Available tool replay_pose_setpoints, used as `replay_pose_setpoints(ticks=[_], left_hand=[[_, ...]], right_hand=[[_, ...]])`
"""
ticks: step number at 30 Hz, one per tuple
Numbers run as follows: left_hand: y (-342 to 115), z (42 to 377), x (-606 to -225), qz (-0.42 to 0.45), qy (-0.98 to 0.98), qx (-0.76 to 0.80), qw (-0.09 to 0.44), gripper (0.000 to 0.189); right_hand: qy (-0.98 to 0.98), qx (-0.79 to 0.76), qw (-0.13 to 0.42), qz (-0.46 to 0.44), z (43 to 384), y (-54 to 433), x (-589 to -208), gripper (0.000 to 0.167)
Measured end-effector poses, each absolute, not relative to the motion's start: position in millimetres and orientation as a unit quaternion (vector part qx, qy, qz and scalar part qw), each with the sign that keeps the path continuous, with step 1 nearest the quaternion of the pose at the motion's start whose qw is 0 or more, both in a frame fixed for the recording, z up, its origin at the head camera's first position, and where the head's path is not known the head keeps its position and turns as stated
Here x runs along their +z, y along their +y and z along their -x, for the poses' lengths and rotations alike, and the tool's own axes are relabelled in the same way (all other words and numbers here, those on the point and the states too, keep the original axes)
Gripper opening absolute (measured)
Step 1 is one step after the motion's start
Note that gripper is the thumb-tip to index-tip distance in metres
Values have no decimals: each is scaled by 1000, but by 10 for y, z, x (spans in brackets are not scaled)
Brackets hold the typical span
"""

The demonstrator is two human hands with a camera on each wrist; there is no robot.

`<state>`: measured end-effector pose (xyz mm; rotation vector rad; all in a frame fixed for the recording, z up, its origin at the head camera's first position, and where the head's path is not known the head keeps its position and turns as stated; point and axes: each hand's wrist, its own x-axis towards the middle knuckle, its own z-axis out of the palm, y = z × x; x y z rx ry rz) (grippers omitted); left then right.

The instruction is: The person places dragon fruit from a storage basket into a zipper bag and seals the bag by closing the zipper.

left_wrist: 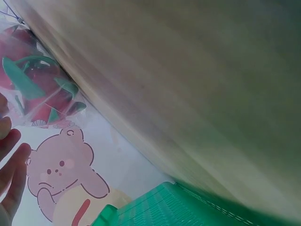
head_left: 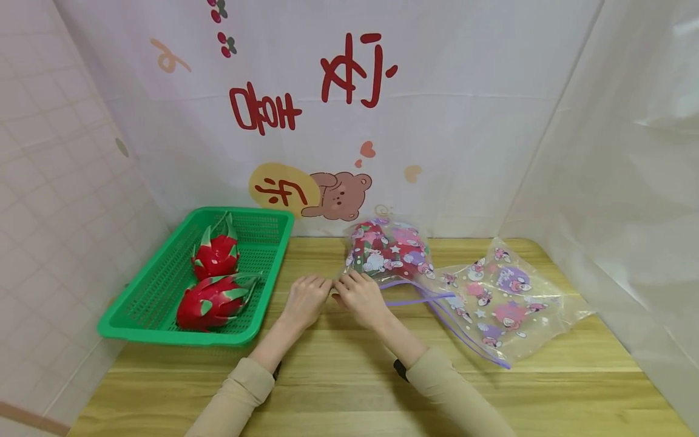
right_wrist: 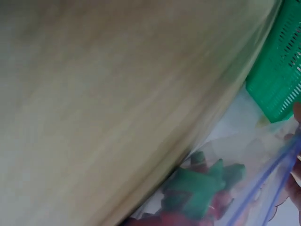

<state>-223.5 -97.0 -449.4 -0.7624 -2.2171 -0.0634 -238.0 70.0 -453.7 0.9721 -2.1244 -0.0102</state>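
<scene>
A clear zip bag (head_left: 394, 258) printed with pink and purple cartoon figures stands on the table with red, green-tipped dragon fruit (left_wrist: 35, 77) inside. Two purple zip strips (right_wrist: 270, 179) run along its mouth, spread apart toward the right. My left hand (head_left: 309, 298) and right hand (head_left: 361, 298) meet fingertip to fingertip at the mouth's left corner, pinching it. Much of both grips is hidden beneath the knuckles. Only some fingers (left_wrist: 16, 176) show at the edge of the left wrist view.
On the left, a green plastic basket (head_left: 275, 267) holds two more dragon fruits (head_left: 212, 303). A second printed zip bag (head_left: 513, 303) lies flat and unfilled on the right of the wooden table (head_left: 349, 388). Behind hangs a white printed curtain (head_left: 464, 133).
</scene>
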Motion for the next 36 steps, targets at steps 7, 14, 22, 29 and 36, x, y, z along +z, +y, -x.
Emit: replay_pose_setpoints(ticks=[7, 14, 22, 29, 36], left_hand=[[-960, 2254, -4497, 308, -866, -27, 393, 13], [-957, 2265, -4491, 313, -870, -12, 380, 18], [-925, 2272, -4495, 334, -856, 31, 394, 16], [-906, 2321, -4515, 340, -841, 15, 421, 13], [-969, 2344, -4513, 328, -839, 15, 434, 20]], right_hand=[[-822, -14, 423, -380, 2435, 677, -4540, 9], [-821, -18, 421, -386, 2409, 738, -4486, 6], [-825, -3, 407, -392, 2405, 780, -4495, 8], [-827, -12, 400, -394, 2403, 818, -4487, 6], [-813, -21, 422, -402, 2410, 1087, -4421, 7]])
